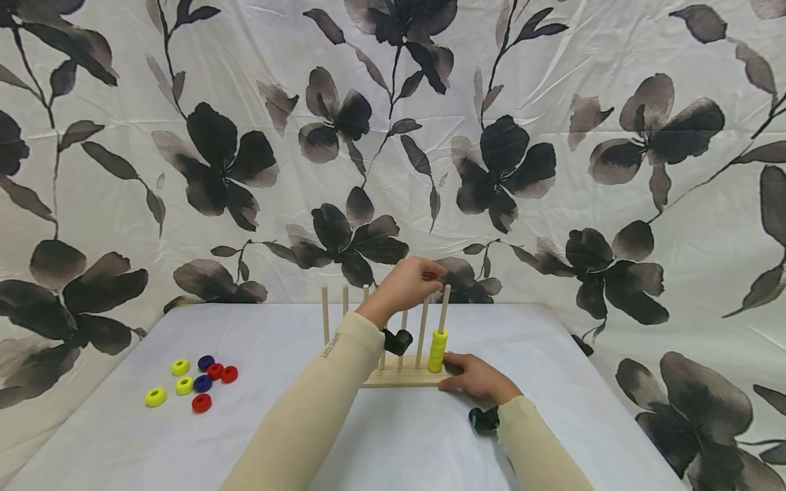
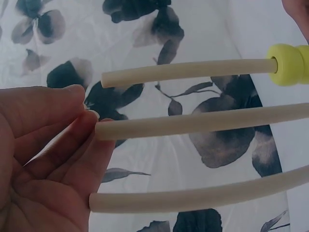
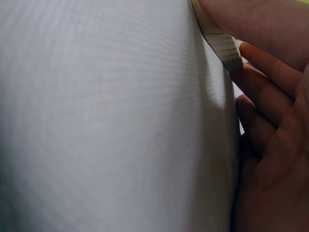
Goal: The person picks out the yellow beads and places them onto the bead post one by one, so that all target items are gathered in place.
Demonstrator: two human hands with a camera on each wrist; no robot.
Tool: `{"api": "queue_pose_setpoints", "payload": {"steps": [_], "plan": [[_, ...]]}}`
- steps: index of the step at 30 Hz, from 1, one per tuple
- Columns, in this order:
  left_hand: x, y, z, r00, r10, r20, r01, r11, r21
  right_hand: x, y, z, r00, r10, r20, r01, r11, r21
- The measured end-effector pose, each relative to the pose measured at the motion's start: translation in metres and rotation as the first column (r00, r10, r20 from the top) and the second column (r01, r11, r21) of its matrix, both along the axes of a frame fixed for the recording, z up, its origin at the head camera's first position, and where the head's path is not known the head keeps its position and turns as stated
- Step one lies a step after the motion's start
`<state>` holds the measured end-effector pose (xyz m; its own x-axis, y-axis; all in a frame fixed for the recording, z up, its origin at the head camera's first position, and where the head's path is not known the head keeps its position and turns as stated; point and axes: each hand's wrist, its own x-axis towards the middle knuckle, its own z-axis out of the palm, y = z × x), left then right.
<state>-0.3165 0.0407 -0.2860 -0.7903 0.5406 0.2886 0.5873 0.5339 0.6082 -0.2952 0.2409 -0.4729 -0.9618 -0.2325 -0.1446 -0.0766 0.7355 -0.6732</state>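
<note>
A wooden peg stand [image 1: 399,382] with several upright pegs rests on the white table. Several yellow rings [image 1: 437,351] are stacked on its rightmost peg [image 1: 445,308], whose upper part is bare. My left hand [image 1: 408,283] is up by the peg tops, thumb and index finger close together with nothing seen between them. In the left wrist view, bare peg ends [image 2: 145,129] lie beside its fingers. Low at the stand's right end, my right hand [image 1: 479,377] grips the base, thumb in front. The right wrist view shows the base's wooden end [image 3: 226,50] between thumb and fingers.
Loose yellow rings [image 1: 156,397], red rings [image 1: 201,403] and blue rings [image 1: 202,384] lie scattered on the table's left side. A floral cloth [image 1: 393,170] hangs behind the table. The left forearm [image 1: 319,402] covers part of the stand.
</note>
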Motion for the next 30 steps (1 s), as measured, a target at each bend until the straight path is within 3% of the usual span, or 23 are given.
{"api": "queue_pose_setpoints", "payload": {"steps": [5, 19, 30], "plan": [[0.001, -0.008, 0.000, 1.000, 0.025, 0.010, -0.025, 1.000, 0.016, 0.001, -0.001, 0.000, 1.000, -0.002, -0.008, 0.002, 1.000, -0.003], [0.003, -0.036, 0.005, 0.997, 0.058, -0.059, -0.056, 0.998, 0.030, 0.003, -0.002, 0.001, 1.000, -0.001, -0.015, 0.000, 1.000, -0.016], [0.002, -0.065, 0.003, 0.994, 0.085, -0.068, -0.082, 0.995, 0.049, 0.000, 0.000, -0.004, 1.000, 0.001, -0.012, -0.001, 1.000, -0.011]]}}
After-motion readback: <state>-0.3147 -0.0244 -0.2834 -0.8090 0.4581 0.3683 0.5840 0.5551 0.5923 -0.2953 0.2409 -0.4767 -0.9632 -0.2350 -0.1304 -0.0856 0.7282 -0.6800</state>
